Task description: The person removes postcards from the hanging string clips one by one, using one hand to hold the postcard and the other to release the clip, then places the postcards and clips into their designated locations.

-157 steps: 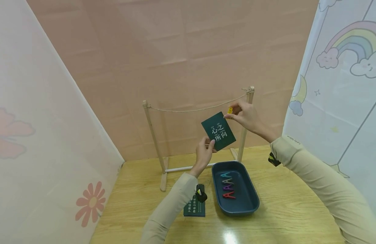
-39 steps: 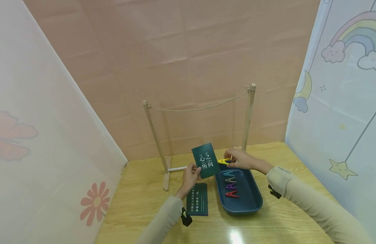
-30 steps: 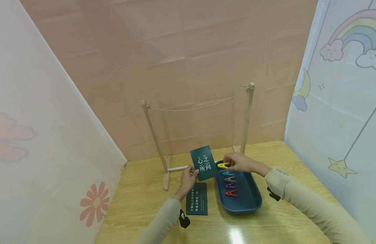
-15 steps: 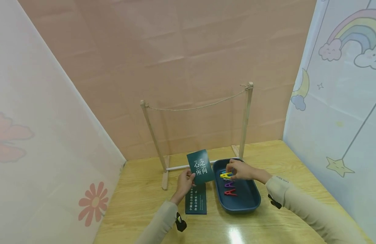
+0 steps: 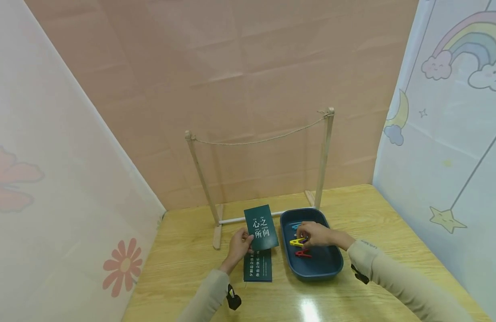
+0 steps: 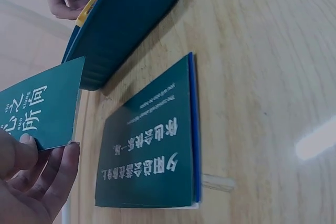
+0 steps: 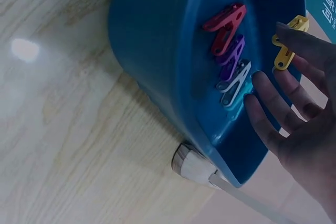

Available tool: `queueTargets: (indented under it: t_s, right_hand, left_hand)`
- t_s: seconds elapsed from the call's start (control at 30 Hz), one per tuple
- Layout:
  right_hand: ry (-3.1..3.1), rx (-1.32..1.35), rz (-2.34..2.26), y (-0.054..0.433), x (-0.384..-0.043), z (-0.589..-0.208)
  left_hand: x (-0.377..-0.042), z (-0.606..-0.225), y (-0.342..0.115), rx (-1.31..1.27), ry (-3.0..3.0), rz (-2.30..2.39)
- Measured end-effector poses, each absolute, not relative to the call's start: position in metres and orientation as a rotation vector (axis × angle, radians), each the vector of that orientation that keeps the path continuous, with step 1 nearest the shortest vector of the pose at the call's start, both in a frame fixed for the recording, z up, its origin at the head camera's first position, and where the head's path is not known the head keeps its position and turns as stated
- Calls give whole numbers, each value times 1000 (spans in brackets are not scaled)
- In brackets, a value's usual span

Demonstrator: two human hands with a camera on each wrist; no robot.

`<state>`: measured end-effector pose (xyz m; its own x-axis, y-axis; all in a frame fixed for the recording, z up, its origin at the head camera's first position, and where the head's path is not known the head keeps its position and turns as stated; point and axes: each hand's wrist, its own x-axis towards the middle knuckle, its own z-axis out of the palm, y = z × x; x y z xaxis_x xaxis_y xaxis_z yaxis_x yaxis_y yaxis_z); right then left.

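Note:
My left hand (image 5: 238, 247) pinches a dark green card (image 5: 261, 227) with white Chinese characters by its lower left edge, thumb in front. The card is held above a stack of similar cards (image 6: 147, 140) lying on the table. My right hand (image 5: 318, 234) reaches over the blue tray (image 5: 318, 270) and pinches a yellow clothespin (image 7: 290, 43) between thumb and fingers. Inside the tray, a red clothespin (image 7: 226, 27), a purple clothespin (image 7: 231, 59), a white clothespin (image 7: 235, 83) and a light-blue clothespin (image 5: 296, 226) lie in a row.
Behind the tray stands a wooden rack (image 5: 324, 161) with a sagging string (image 5: 256, 142) between its posts and a white bar (image 5: 233, 220) low down. The wooden table (image 5: 179, 268) is walled by a peach cloth (image 5: 248, 89) and printed side sheets.
From near the string, my right hand has lowered the yellow clothespin into the tray area, then moved it toward the red clothespin. My left hand has brought the card down and left, toward the stack.

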<state>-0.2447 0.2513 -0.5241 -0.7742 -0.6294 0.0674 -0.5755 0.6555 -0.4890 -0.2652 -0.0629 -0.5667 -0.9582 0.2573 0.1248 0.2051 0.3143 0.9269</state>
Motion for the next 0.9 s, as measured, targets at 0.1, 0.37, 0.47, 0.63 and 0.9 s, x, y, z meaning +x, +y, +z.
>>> queueTargets:
  t_s: [0.1, 0.37, 0.47, 0.63, 0.9]
  right_hand:
    - [2749, -982, -754, 251, -243, -526]
    - [2726, -963, -714, 253, -237, -532]
    - [2720, -985, -693, 254, -234, -533]
    - [2685, -912, -690, 255, -227, -533]
    - [2654, -884, -682, 257, -216, -537]
  left_hand:
    - [-264, -569, -65, 442, 2503, 1734]
    - [-262, -577, -74, 420, 2483, 1672]
    - [-262, -579, -76, 442, 2492, 1650]
    - [-261, -584, -81, 397, 2497, 1624]
    - [-256, -592, -90, 386, 2460, 1578]
